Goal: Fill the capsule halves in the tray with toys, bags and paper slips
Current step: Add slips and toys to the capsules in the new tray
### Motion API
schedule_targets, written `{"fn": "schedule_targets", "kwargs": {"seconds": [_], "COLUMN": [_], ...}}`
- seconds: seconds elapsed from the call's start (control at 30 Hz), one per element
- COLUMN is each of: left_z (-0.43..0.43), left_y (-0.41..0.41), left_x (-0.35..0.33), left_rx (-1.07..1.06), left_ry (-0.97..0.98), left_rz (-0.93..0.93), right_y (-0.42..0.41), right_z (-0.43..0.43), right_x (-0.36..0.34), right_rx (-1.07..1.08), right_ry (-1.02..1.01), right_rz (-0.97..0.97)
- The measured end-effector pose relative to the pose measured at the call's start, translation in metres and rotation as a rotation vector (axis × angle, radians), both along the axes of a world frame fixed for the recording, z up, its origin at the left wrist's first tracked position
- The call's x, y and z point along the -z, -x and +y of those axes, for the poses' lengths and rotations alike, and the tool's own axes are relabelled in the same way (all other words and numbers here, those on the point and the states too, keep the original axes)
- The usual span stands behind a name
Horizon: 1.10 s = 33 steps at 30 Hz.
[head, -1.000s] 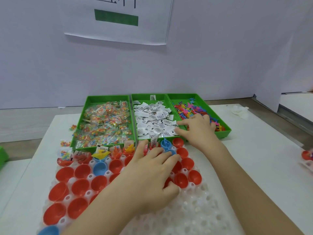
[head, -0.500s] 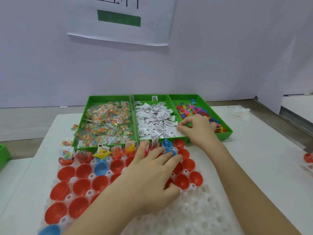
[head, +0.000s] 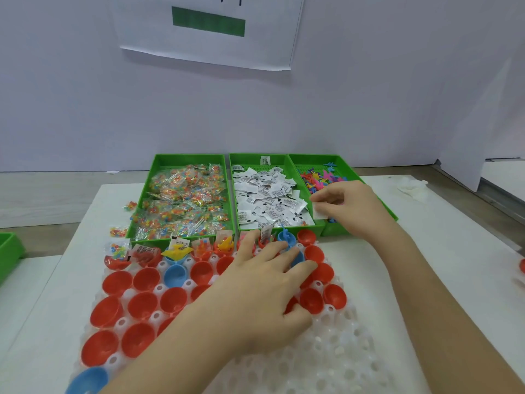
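Observation:
A white moulded tray [head: 335, 362] holds several red capsule halves [head: 145, 278] and a few blue ones [head: 175, 275]. The back row is filled with toys, bags and slips, such as a yellow toy [head: 176, 250]. My left hand [head: 264, 282] lies flat on the tray, fingers spread over the capsule halves near a blue half [head: 297, 255]. My right hand [head: 350, 207] hovers over the border of two green bins and pinches a white paper slip [head: 319, 213].
Three green bins stand behind the tray: bags of beads [head: 184, 200] on the left, paper slips [head: 267, 197] in the middle, coloured toys [head: 321, 179] on the right. Loose bags [head: 118, 231] lie left of them. Another green bin [head: 8, 254] is at the far left.
My right hand has come away from the toy bin towards the slip bin and now pinches a white slip. My left hand has stayed on the tray.

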<state>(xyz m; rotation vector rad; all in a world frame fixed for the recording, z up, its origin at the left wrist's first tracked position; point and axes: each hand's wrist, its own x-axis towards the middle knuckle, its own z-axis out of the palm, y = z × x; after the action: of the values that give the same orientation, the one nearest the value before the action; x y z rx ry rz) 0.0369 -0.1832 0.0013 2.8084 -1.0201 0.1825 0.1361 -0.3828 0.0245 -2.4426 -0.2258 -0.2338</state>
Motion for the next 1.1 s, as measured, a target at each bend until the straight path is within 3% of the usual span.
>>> {"fn": "schedule_targets", "kwargs": {"seconds": [0.13, 0.27, 1.1], "left_z": [0.0, 0.0, -0.002], "left_y": [-0.002, -0.002, 0.0], "left_x": [0.001, 0.001, 0.0], "left_rx": [-0.001, 0.004, -0.006], "left_ry": [-0.01, -0.014, -0.004], "left_rz": [-0.001, -0.009, -0.027], "right_y": [0.006, 0.014, 0.015], "right_z": [0.009, 0.021, 0.033], "right_x": [-0.01, -0.015, -0.003], "right_rx": [-0.167, -0.388, -0.34], "right_ry": [-0.095, -0.015, 0.146], "right_rz": [0.009, 0.171, 0.102]}}
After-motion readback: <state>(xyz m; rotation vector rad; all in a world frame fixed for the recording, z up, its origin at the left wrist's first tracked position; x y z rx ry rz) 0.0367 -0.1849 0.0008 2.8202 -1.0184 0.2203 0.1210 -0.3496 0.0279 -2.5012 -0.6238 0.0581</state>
